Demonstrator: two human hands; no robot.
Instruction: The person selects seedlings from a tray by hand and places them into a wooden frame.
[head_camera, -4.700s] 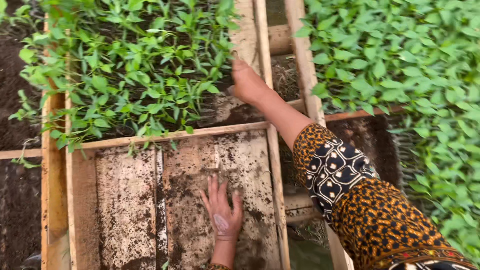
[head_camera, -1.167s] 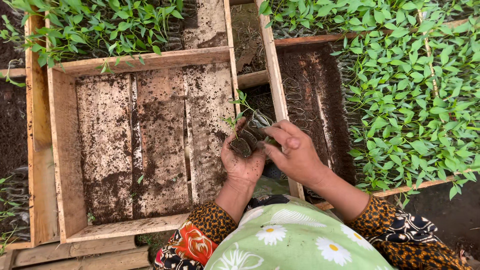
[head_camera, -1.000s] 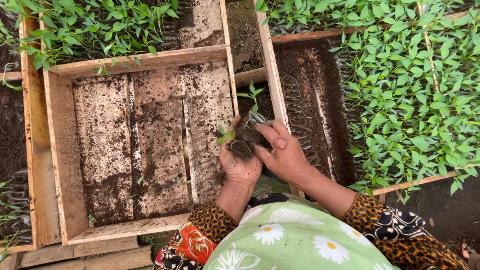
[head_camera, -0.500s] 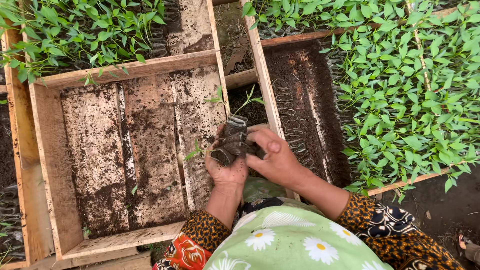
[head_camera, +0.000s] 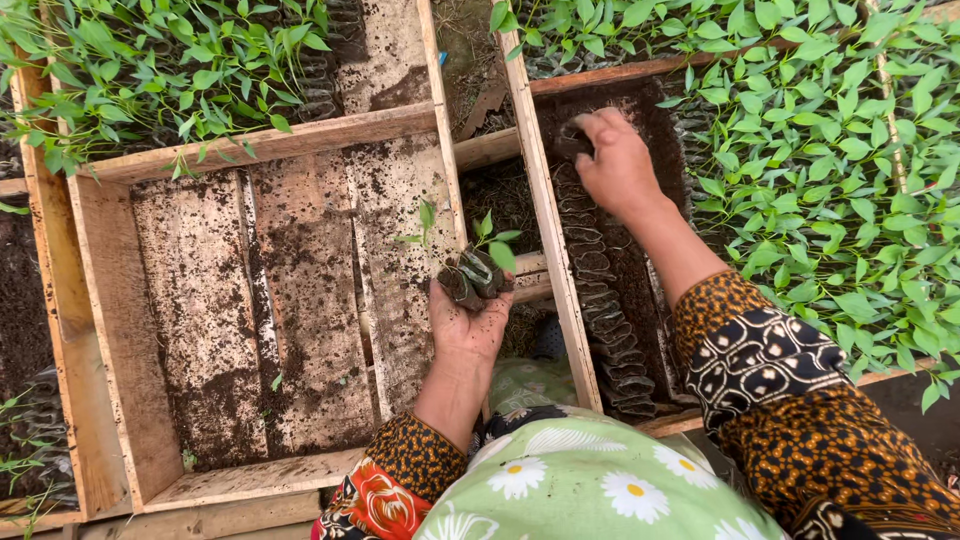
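Observation:
My left hand (head_camera: 466, 322) holds a small clump of seedlings in dark soil bags (head_camera: 475, 270), palm up, over the right edge of a soil-stained wooden crate (head_camera: 110, 330) with no plants in it. My right hand (head_camera: 615, 165) reaches forward into the neighbouring crate (head_camera: 555, 260) on the right. Its fingers press down on a dark soil bag (head_camera: 573, 140) at the far end of a row of bags without plants. Green leafy seedlings (head_camera: 830, 170) fill the rest of that right crate.
Another crate of green seedlings (head_camera: 170, 70) sits beyond the bare crate at the top left. More seedlings (head_camera: 600, 25) stand at the top right. Dark soil (head_camera: 20, 290) lies along the left edge. My floral cloth (head_camera: 560, 480) covers the bottom middle.
My hands were together on the seedling clump. Now the right hand has left it and reached forward into the right crate, while the left hand keeps the clump.

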